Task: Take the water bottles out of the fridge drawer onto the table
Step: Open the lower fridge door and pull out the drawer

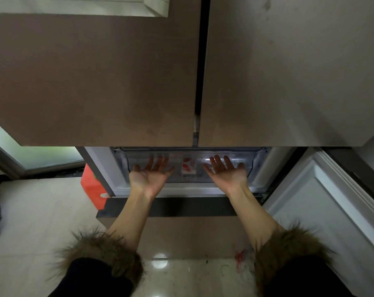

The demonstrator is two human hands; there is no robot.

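Observation:
A clear plastic fridge drawer (pixel 254 166) sits in the open lower compartment under two closed brown fridge doors. Through its front I see a water bottle's white label with red marks (pixel 187 166), lying near the middle. My left hand (pixel 150 173) is palm up with fingers spread, in front of the drawer's left half. My right hand (pixel 225 171) is palm up the same way, in front of the right half. Both hands hold nothing. Whether the fingertips touch the drawer front is unclear. Other bottles are blurred behind the plastic.
The pulled-out lower fridge drawer front (pixel 173 207) juts toward me below my forearms. A red-orange bag (pixel 92 185) stands on the tiled floor at the fridge's left. A white panelled cabinet door (pixel 332 202) is at the right. No table is in view.

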